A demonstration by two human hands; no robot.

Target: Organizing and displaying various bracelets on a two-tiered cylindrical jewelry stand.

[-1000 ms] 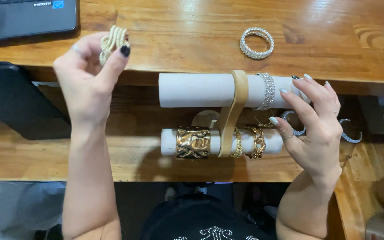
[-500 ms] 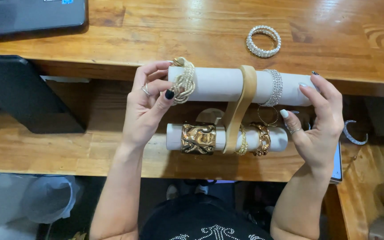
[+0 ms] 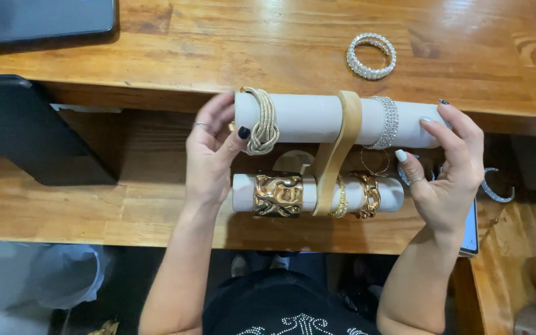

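Left hand [image 3: 212, 155] at frame centre-left, thumb and fingers pinched on a pale gold multi-strand bracelet [image 3: 263, 121] that sits around the left end of the upper white roll [image 3: 311, 118]. Right hand [image 3: 448, 167] at centre-right, fingers loosely curled over the right end of that roll, steadying it, not fully closed. A tan wooden upright [image 3: 339, 149] crosses the roll's middle, between the gold bracelet and a silver rhinestone bracelet [image 3: 389, 121]. Lower roll [image 3: 243, 192] below carries a wide gold cuff [image 3: 278, 195] and gold chain bracelets [image 3: 367, 195]. A pearl-like coil bracelet [image 3: 371, 56] lies upper right on the wooden desk [image 3: 218, 49]. Dark laptop [image 3: 38, 18] upper left; a black panel [image 3: 26, 133] stands at left.
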